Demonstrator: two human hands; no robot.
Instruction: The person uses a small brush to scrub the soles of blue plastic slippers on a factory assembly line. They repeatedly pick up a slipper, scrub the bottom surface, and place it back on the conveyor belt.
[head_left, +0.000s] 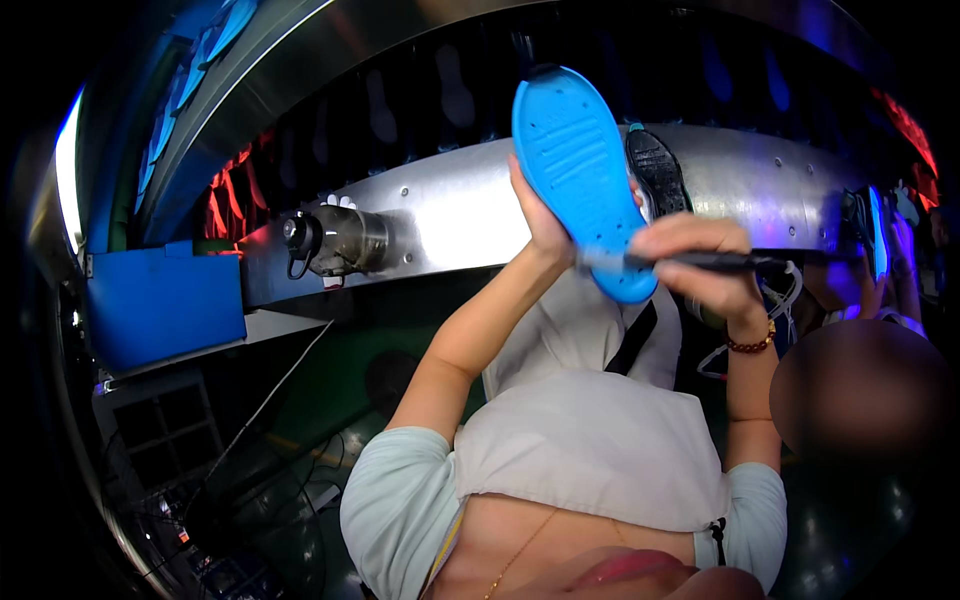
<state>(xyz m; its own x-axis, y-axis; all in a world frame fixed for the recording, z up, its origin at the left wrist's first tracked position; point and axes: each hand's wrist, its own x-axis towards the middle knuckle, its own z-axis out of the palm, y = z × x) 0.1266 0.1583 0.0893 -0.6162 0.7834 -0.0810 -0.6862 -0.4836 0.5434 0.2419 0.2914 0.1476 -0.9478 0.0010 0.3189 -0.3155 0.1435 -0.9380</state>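
My left hand (543, 222) is closed round the left edge of a bright blue shoe sole (570, 150), which stands tilted with its ribbed and dotted face toward me. My right hand (705, 255) grips a slim black-handled tool (715, 261). The tool's pale end is smeared by motion and lies across the narrow lower end of the sole; whether it touches cannot be told. Just beyond my right hand, a black shoe sole (656, 170) rests against the metal ledge. A small dark tuft (525, 50) shows behind the blue sole's top.
A curved metal ledge (460, 200) runs across in front of me, with a dark bottle (350, 240) on its left part. Beyond it, several soles hang or lie in a dark line. A blue box (165, 305) stands at left. At right, another person holds a blue piece (879, 235).
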